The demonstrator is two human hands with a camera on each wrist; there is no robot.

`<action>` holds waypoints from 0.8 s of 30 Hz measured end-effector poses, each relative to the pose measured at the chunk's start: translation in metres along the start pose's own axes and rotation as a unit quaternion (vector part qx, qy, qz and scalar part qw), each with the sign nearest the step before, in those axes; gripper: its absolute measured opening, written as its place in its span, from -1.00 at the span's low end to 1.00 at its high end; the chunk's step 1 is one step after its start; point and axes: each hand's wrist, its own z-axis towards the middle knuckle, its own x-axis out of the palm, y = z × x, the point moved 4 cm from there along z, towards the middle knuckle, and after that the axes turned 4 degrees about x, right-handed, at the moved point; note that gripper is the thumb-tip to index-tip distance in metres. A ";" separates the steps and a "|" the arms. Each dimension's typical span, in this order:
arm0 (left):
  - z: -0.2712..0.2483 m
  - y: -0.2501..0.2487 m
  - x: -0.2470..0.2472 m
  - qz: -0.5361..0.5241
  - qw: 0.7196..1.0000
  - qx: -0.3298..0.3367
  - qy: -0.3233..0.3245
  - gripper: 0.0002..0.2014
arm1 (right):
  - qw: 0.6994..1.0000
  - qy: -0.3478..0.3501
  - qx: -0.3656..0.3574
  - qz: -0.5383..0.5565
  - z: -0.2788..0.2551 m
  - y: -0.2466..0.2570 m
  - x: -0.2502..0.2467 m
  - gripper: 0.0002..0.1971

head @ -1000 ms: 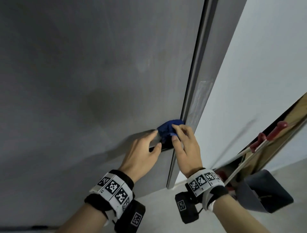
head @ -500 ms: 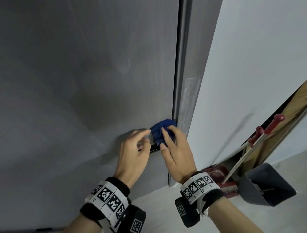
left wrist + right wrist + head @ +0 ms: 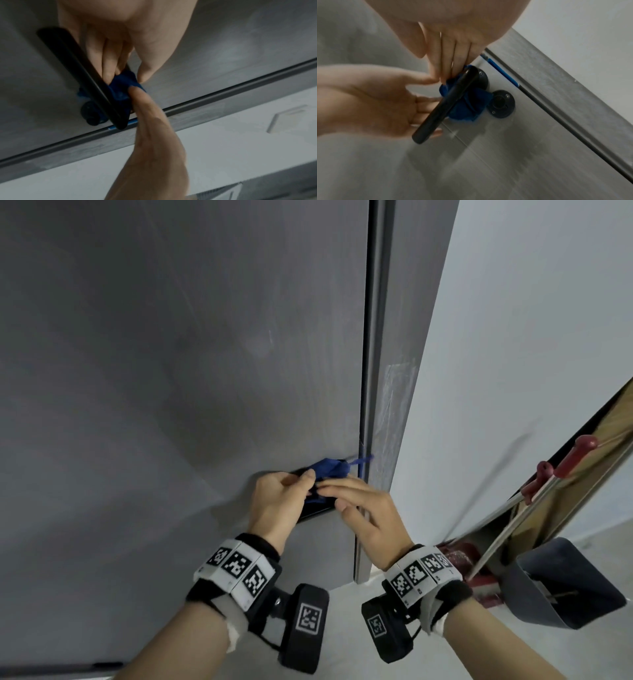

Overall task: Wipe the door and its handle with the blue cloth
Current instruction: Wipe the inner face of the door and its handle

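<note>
On the grey door the blue cloth is bunched between the door and the black lever handle, close to the door's right edge. My left hand reaches behind the handle and pinches the cloth between thumb and fingers. My right hand comes in from the right with straight fingers whose tips touch the cloth above the handle; its thumb stays off the cloth.
A round black keyhole plate sits just below the handle's base. A thin blue strip lies along the door edge beside the grey frame. Right of the white wall lean red-handled tools and a grey dustpan.
My left hand slid right along the handle and took hold of the cloth. The right hand's fingers came off the top of the cloth and now only touch it.
</note>
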 end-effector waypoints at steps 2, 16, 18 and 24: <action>0.004 0.010 0.003 0.003 0.999 -0.022 -0.028 -0.77 | 0.995 -0.097 0.014 -0.008 -0.009 0.000 -0.014 -0.71; 0.031 0.033 0.023 0.116 0.991 -0.058 0.043 -0.85 | 0.876 0.113 0.415 0.217 -0.014 -0.047 0.015 -0.50; 0.031 0.031 0.021 0.113 0.990 -0.071 0.039 -0.90 | 0.865 0.102 0.421 0.254 -0.012 -0.047 0.019 -0.59; 0.016 0.013 0.008 0.129 0.986 -0.029 0.100 -0.87 | 0.854 0.012 0.398 0.335 -0.021 -0.047 0.022 -0.60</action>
